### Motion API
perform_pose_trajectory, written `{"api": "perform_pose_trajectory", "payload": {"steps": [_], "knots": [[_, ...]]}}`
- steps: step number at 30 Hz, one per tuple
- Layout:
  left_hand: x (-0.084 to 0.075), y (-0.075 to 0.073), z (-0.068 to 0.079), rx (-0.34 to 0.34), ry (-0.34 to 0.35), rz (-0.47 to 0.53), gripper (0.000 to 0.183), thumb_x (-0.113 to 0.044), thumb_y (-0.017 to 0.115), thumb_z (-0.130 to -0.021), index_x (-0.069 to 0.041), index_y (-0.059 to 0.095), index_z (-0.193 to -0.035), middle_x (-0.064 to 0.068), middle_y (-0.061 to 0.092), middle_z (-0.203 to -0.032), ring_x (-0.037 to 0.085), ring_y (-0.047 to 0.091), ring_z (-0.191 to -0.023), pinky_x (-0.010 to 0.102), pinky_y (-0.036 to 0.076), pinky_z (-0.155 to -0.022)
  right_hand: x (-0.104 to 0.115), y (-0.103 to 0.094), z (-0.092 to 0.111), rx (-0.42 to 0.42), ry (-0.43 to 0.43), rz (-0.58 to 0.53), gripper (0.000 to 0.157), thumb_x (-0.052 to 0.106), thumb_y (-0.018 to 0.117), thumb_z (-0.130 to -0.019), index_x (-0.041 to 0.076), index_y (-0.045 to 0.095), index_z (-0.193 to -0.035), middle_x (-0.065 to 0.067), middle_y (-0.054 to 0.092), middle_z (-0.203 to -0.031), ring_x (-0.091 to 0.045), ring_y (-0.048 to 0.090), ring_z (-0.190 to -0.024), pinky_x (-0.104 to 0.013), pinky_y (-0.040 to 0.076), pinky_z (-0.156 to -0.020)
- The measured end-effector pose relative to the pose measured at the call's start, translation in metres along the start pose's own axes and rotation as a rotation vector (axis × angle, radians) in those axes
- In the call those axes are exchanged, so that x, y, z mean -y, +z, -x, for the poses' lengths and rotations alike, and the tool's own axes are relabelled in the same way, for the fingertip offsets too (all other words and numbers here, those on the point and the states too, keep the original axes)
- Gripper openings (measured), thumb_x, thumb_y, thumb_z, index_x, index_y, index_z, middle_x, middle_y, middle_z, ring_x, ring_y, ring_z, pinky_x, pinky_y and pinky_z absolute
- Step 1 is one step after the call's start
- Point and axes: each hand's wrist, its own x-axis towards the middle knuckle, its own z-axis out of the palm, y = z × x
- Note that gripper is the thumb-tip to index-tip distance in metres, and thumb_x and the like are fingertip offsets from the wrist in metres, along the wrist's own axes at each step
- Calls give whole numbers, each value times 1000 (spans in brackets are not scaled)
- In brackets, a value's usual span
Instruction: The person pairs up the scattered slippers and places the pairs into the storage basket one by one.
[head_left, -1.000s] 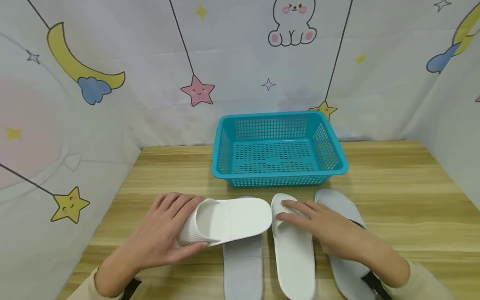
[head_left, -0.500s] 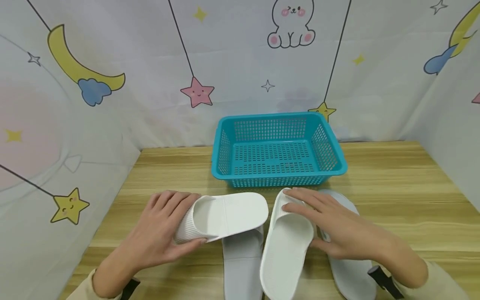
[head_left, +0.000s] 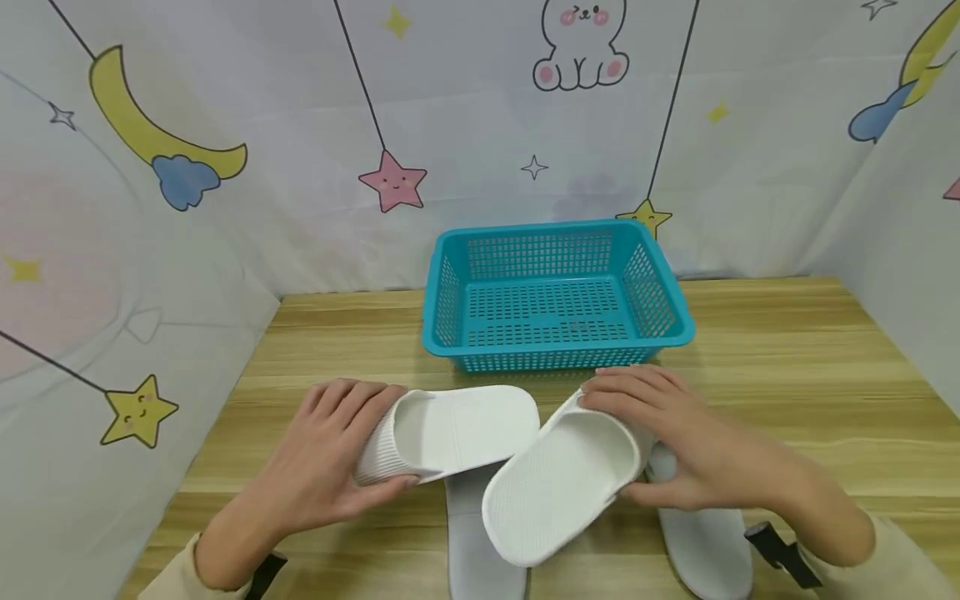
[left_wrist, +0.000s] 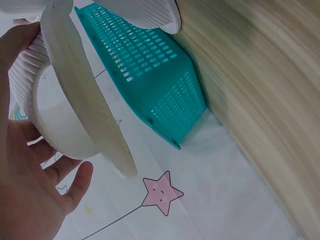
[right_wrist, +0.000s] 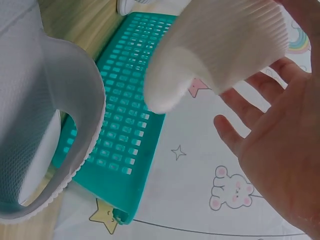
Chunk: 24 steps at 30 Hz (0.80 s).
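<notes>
My left hand (head_left: 318,471) grips a white slipper (head_left: 480,427) by its ribbed strap, its sole pointing right above a grey slipper (head_left: 483,546). In the left wrist view, the thumb and fingers wrap round this slipper (left_wrist: 82,85). My right hand (head_left: 693,442) holds the other white slipper (head_left: 558,487) by its strap, tilted with the heel toward the lower left. The strap end of that slipper (right_wrist: 225,50) shows in the right wrist view, fingers along its far side. A second grey slipper (head_left: 708,550) lies partly hidden under my right hand.
A blue-green mesh basket (head_left: 558,348) stands behind the slippers near the back of the wooden table (head_left: 330,333). A white cloth (head_left: 480,108) with cartoon prints hangs behind it and along both sides.
My right hand has lifted its white slipper off the table and turned it, the heel swinging left. The left hand and its white slipper have barely moved.
</notes>
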Motion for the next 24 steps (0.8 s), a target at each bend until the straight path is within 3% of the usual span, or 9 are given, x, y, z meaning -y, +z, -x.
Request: {"api": "perform_pose_trajectory", "payload": {"steps": [4,9,17,24], "knots": [[-1,0,-1,-3,-4,8,86,-69,67,-72,-16,50,-139,-2,54,-126,20,46,-111,42,35,-94,-1,-2,-5,-97,-57,-25,86,43,86,-66,19,50,-140,4,49,-137,-18,39,-127,-34,23,-103],[-4,3,-4,-38,29,42,86,-67,70,-70,-16,52,-137,-3,55,-124,16,47,-108,36,45,-86,-3,-2,-8,-174,-39,-24,86,39,84,-59,20,53,-137,8,50,-131,-14,40,-117,-35,28,-92],[-9,8,-10,-111,84,77,86,-62,73,-64,-15,55,-134,-4,57,-119,13,48,-103,33,48,-81,-3,-2,-10,-197,-9,24,84,41,78,-60,19,53,-137,7,51,-131,-13,39,-112,-36,30,-88],[-11,10,-11,-117,96,77,85,-63,72,-66,-16,56,-134,-4,58,-118,14,50,-102,34,48,-81,-3,-1,-11,-200,6,44,85,44,79,-60,20,53,-137,7,50,-131,-14,38,-112,-37,30,-88]]}}
